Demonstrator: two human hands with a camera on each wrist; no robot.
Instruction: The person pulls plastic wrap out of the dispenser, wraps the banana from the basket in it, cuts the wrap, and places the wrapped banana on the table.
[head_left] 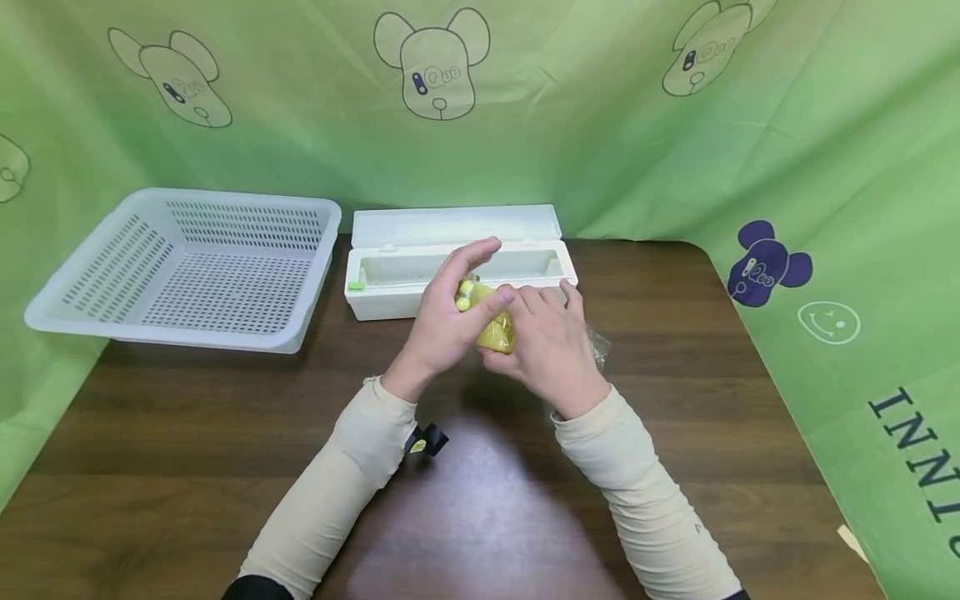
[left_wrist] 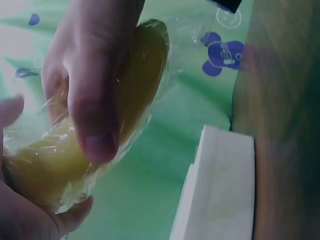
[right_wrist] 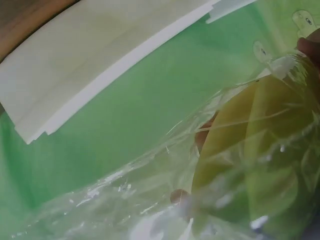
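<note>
Between the two hands is a bunch of yellow bananas (head_left: 497, 333) wrapped in clear plastic film. In the left wrist view the bananas (left_wrist: 145, 75) curve under the shiny wrap. My right hand (head_left: 543, 337) grips the bunch, its thumb (left_wrist: 97, 120) lying across it. On the other side my left hand (head_left: 442, 312) touches the wrapped fruit, fingers and thumb fairly straight and spread. Loose plastic film (right_wrist: 125, 195) trails off the bananas in the right wrist view, and a bit of it shows beside the right hand from above.
Behind the hands stands a long white box (head_left: 390, 304) with its lid (head_left: 457, 225) raised. A white perforated basket (head_left: 292, 340) sits on the left of the brown wooden table (head_left: 187, 467). Green patterned cloth (head_left: 300, 142) hangs around the back and sides.
</note>
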